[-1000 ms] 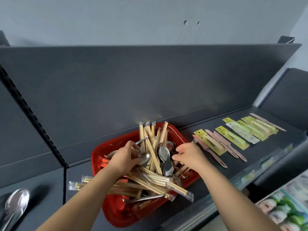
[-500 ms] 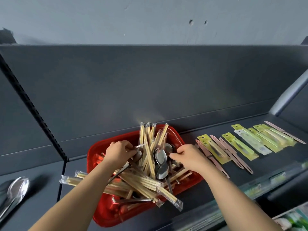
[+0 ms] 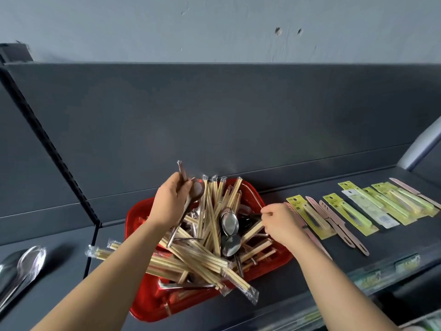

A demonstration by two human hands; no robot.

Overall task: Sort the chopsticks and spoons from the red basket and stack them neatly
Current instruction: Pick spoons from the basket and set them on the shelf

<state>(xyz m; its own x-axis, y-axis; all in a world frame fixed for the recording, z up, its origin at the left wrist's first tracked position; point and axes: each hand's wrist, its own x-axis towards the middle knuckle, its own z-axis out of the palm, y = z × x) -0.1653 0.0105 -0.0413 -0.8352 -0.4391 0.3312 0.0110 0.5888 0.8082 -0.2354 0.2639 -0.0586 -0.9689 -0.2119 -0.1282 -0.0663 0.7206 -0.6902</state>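
Note:
A red basket (image 3: 256, 195) on the dark shelf holds a heap of wrapped wooden chopsticks (image 3: 210, 218) and several metal spoons (image 3: 229, 223). My left hand (image 3: 170, 203) is raised above the basket's back left, shut on spoons (image 3: 191, 199) whose handles stick out above and below the fist. My right hand (image 3: 281, 224) sits at the basket's right rim, fingers pinched on a dark thin handle among the pile. Wrapped chopstick bundles (image 3: 238, 281) hang over the basket's front edge.
Large metal spoons (image 3: 26, 265) lie on the neighbouring shelf section at far left, past a black upright divider (image 3: 93, 237). Yellow-carded packaged utensils (image 3: 346, 217) and pink peelers (image 3: 334, 219) lie in a row to the right. The shelf's front edge carries price labels (image 3: 381, 271).
My left hand has lifted out of the pile, drawing spoons up and back. My right hand has shifted slightly right toward the basket's rim. The camera view has tilted.

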